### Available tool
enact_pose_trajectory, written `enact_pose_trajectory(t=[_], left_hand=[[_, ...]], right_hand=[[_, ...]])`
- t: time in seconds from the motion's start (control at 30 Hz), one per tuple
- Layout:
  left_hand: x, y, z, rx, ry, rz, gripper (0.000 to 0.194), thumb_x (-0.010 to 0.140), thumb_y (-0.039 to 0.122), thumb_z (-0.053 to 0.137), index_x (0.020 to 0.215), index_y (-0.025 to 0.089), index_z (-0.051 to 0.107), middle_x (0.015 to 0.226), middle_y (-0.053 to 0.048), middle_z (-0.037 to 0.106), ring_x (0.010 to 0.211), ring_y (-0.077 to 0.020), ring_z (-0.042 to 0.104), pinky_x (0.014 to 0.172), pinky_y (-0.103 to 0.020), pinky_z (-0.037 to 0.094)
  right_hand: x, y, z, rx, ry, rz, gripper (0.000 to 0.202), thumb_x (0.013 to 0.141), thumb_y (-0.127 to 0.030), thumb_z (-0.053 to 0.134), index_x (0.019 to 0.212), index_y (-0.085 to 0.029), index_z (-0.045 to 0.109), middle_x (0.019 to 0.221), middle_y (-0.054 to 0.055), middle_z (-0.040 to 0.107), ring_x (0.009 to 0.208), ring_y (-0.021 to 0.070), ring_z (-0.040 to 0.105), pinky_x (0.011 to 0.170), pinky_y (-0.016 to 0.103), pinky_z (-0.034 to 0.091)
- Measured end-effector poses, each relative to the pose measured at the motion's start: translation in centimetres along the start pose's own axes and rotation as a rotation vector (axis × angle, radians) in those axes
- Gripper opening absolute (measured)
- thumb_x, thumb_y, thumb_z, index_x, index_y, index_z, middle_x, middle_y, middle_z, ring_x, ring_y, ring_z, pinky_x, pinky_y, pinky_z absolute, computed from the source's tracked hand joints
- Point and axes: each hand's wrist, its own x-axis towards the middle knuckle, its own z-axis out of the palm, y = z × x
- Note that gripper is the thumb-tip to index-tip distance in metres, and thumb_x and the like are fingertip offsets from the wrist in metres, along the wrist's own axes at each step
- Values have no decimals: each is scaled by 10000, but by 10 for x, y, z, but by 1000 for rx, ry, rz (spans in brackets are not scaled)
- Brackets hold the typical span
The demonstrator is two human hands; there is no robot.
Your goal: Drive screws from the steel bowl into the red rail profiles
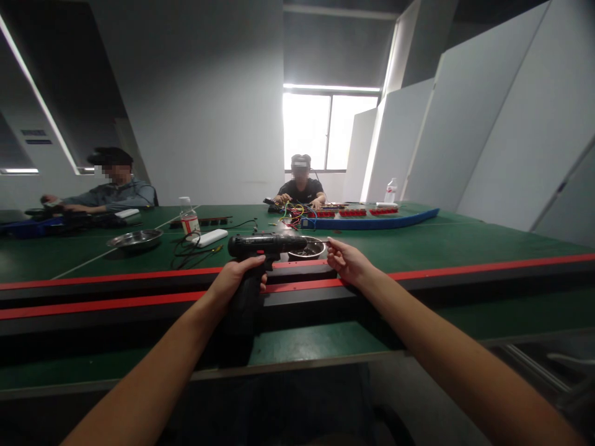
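A black cordless drill (251, 248) lies level above the table, its chuck and thin bit pointing right. My left hand (244, 275) is wrapped around its grip, close to the trigger. At the bit's tip, my right hand (346, 260) has thumb and finger pinched together; what sits between them is too small to make out. Behind the bit is a metal bowl (320, 249) with small dark pieces in it. Below both hands run two long black bars with red tops, the nearer bar (288, 303) and the farther bar (176, 277).
A shallow steel dish (134, 240), a bottle (188, 218), a white block (211, 238) and loose cables stand left on the green table (493, 238). Farther back lie a blue strip (372, 222) and coloured wires (292, 212). Two people sit across the table, one handling wires.
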Motion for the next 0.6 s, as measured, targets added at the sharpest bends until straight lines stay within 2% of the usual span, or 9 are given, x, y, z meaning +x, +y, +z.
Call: enact_pose_trajectory(t=[0.23, 0.33, 0.4, 0.47, 0.53, 0.6], left_hand=[[-5, 1, 3, 39, 1, 19, 326, 718, 451, 803, 776, 138, 730, 701, -69, 705, 538, -155, 631, 489, -242, 514], [-12, 8, 0, 98, 15, 39, 334, 719, 459, 792, 780, 138, 721, 682, -66, 697, 531, -157, 618, 504, -250, 509], [-20, 20, -4, 173, 20, 83, 347, 724, 467, 780, 795, 134, 711, 657, -67, 690, 525, -166, 614, 514, -261, 504], [-33, 38, -10, 289, 6, 136, 369, 737, 478, 762, 823, 125, 702, 638, -67, 684, 520, -179, 615, 510, -265, 488], [-49, 60, -15, 448, -6, 145, 381, 750, 478, 751, 854, 114, 706, 644, -78, 693, 530, -190, 626, 509, -261, 475], [-63, 81, -19, 574, -14, 157, 372, 712, 422, 791, 892, 101, 738, 658, -90, 707, 544, -202, 632, 509, -265, 475]], right_hand=[[0, 3, -1, -100, -46, -144, 312, 797, -331, 817, 784, -200, 534, 549, -58, 484, 419, 56, 408, 344, 155, 336], [-1, 5, -1, -191, -50, -187, 349, 754, -395, 834, 777, -194, 549, 554, -56, 477, 437, 63, 401, 366, 176, 308], [-2, 8, 0, -292, -48, -249, 365, 753, -442, 815, 747, -188, 552, 547, -53, 469, 444, 68, 396, 390, 194, 292], [-5, 11, 2, -462, -43, -376, 386, 782, -496, 766, 703, -184, 552, 541, -44, 473, 457, 78, 404, 429, 217, 306], [-7, 14, 4, -671, -51, -504, 403, 818, -534, 706, 684, -179, 570, 560, -23, 512, 488, 98, 441, 477, 241, 340], [-10, 16, 5, -854, -100, -549, 400, 842, -545, 663, 708, -171, 613, 612, 6, 575, 535, 123, 493, 518, 260, 365]])
